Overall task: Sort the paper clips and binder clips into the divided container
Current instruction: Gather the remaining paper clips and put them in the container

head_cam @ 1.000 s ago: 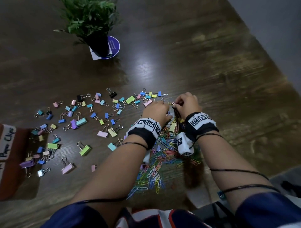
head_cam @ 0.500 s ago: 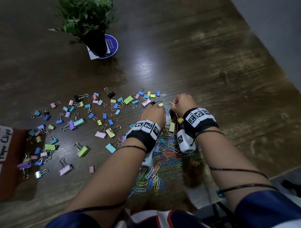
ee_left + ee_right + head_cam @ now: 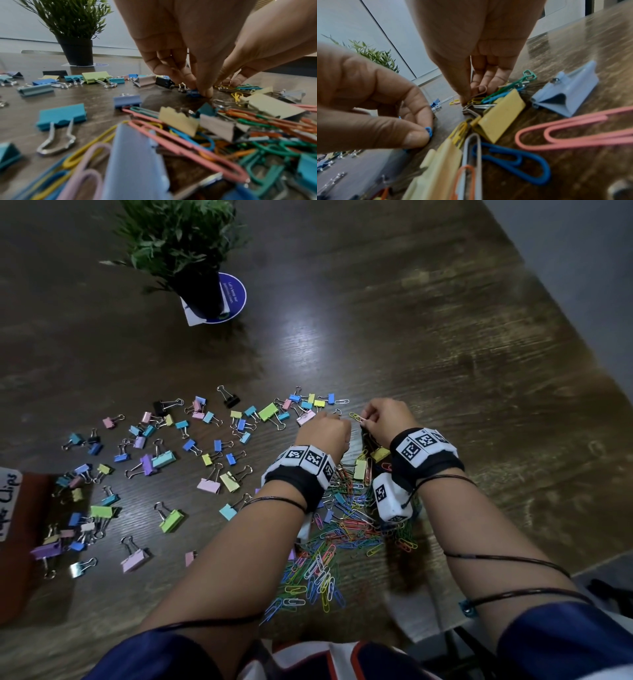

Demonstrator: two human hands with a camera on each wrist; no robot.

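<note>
A small blue clip (image 3: 428,131) is sitting on the table (image 3: 445,344), caught between the thumb and fingertips of the left hand (image 3: 323,433), which is pinching it from above; in the left wrist view the same blue piece (image 3: 193,93) is lying right under the fingertips (image 3: 206,92). Just beside it, the right hand (image 3: 387,419) is curling its fingers round a bunch of paper clips (image 3: 489,96), with a pink one (image 3: 479,90) lying against the fingertips. A yellow binder clip (image 3: 500,116) is lying between the hands. Nearer the person, a heap of coloured paper clips (image 3: 329,549) is spreading out, and binder clips (image 3: 164,457) are lying scattered to the left. A potted plant (image 3: 185,244) is standing well apart at the far side.
</note>
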